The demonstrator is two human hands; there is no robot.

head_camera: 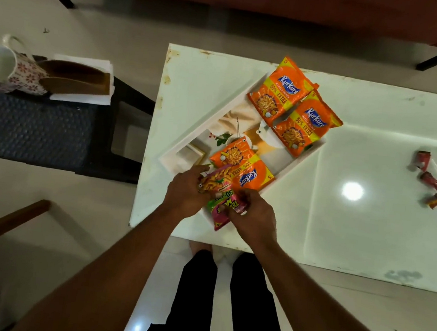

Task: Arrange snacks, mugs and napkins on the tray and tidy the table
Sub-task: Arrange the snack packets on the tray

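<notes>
From my remote seat, the white table (366, 234) fills the right of the view, and the white tray (202, 128) sits on it at a slant with one corner toward me, which I judge keeps it in easy reach. Left of the table is a dark stool (37, 130) carrying the floral mugs (6, 67) and a napkin holder (78, 77), neither yet on the tray. Three orange snack packets (280, 91) lie flat inside the tray, side by side so they don't pile up. Over the tray's near corner both hands grasp a pink snack packet (221, 206) – the left hand (185, 191) curls round its top and the right hand (255, 217) pinches its lower end, probably to lay it straight. Crumpled wrappers (432, 182) lie far right, awaiting tidying.
</notes>
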